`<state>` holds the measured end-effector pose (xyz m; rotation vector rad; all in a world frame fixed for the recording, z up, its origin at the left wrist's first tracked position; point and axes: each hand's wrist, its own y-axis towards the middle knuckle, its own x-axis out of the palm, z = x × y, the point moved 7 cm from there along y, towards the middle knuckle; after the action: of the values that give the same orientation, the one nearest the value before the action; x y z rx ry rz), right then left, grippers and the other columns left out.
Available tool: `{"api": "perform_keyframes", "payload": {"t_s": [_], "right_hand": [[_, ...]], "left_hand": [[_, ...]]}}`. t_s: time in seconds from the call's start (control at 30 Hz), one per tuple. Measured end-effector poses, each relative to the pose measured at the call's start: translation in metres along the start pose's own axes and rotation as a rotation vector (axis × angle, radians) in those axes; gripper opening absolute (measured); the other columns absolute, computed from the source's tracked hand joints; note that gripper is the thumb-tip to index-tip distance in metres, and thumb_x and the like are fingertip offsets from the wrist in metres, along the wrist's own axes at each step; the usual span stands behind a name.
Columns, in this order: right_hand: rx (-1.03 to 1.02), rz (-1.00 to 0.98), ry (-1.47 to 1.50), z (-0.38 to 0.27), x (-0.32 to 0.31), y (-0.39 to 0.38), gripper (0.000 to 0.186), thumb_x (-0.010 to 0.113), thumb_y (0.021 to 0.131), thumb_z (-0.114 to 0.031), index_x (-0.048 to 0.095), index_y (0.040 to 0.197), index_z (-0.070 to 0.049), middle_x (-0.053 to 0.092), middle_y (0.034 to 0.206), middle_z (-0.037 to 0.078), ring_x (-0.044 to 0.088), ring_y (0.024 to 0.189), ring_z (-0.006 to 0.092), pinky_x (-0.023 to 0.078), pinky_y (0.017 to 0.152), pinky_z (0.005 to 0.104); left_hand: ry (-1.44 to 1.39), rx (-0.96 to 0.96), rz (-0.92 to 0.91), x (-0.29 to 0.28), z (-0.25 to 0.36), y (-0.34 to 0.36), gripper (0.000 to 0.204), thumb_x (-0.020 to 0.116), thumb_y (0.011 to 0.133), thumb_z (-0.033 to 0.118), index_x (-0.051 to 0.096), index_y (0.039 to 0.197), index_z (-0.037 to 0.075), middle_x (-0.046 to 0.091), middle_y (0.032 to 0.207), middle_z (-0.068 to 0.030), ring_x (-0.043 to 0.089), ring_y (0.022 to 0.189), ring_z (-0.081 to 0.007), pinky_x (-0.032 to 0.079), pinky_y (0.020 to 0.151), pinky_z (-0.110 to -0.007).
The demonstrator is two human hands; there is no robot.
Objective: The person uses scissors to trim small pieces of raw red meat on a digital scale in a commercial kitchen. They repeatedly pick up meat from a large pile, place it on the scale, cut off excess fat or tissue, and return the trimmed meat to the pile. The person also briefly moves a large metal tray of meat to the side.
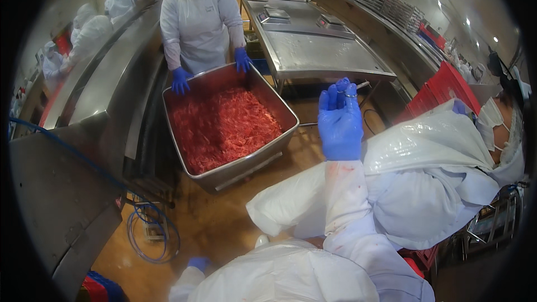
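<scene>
My right hand (340, 126), in a blue glove, is raised in front of me with its fingers bent together at the tips. A small thin, shiny thing shows at those fingertips, too small to name. Low by my side hangs my left hand (198, 263), also gloved in blue; its fingers are not clear. Ahead of me stands a large metal tub (246, 169) with shredded red meat (229, 126) in it. A co-worker (198, 22) in white rests both blue-gloved hands on its far rim. Neither of my hands touches the tub.
Close on my right, a person (430, 190) in white leans beside my raised arm. Steel conveyors (112, 95) run along the left. A steel table (319, 50) with scales stands behind the tub. Red crates (442, 92) are stacked at right. A blue hose (159, 257) lies coiled on the floor.
</scene>
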<state>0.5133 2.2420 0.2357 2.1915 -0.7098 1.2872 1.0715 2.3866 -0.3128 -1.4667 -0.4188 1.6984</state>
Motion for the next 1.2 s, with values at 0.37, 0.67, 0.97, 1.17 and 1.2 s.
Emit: {"api": "perform_keyframes", "payload": {"t_s": [0.37,0.67,0.97,1.17,1.2], "right_hand": [[0.351,-0.125,-0.12,0.02,-0.04,-0.094,0.027,0.064,0.099,-0.022,0.06,0.122,-0.008,0.064,0.094,0.003,0.059,0.08,0.0135,0.051,0.074,0.0296],[0.341,-0.055,-0.264,0.011,-0.064,-0.175,0.029,0.06,0.1,-0.016,0.058,0.125,-0.001,0.068,0.095,0.008,0.066,0.083,0.0148,0.057,0.072,0.0287],[0.144,0.181,-0.468,0.002,-0.102,-0.183,0.029,0.059,0.101,-0.016,0.06,0.126,-0.003,0.066,0.093,0.007,0.064,0.079,0.0137,0.056,0.07,0.0292],[0.176,0.489,-0.927,0.035,-0.229,-0.242,0.03,0.063,0.098,-0.018,0.06,0.123,-0.002,0.065,0.095,0.008,0.063,0.077,0.0147,0.055,0.068,0.0279],[0.178,0.524,-0.959,0.06,-0.238,-0.248,0.029,0.064,0.096,-0.015,0.061,0.122,-0.001,0.065,0.095,0.008,0.063,0.076,0.0146,0.055,0.068,0.0279]], "left_hand": [[-0.335,-0.038,0.325,-0.006,0.014,-0.031,0.031,0.058,0.092,0.033,0.079,0.091,0.01,0.071,0.075,-0.0076,0.064,0.068,-0.0157,0.051,0.063,-0.032],[0.154,-0.168,0.008,0.016,-0.012,-0.097,0.027,0.049,0.099,0.039,0.071,0.112,0.029,0.073,0.109,0.0007,0.069,0.102,-0.0265,0.051,0.092,-0.042],[-0.213,-0.195,0.086,-0.083,-0.074,-0.019,0.021,0.057,0.092,0.034,0.072,0.102,0.024,0.072,0.103,-0.0041,0.068,0.092,-0.0253,0.053,0.082,-0.036],[-0.217,-0.048,0.177,-0.185,-0.109,0.056,0.028,0.071,0.082,0.033,0.076,0.076,0.006,0.07,0.07,-0.009,0.062,0.057,-0.0183,0.049,0.055,-0.034],[-0.179,-0.025,0.192,-0.211,-0.121,0.068,0.028,0.071,0.082,0.033,0.076,0.077,0.007,0.07,0.07,-0.009,0.062,0.058,-0.0189,0.049,0.056,-0.035]]}}
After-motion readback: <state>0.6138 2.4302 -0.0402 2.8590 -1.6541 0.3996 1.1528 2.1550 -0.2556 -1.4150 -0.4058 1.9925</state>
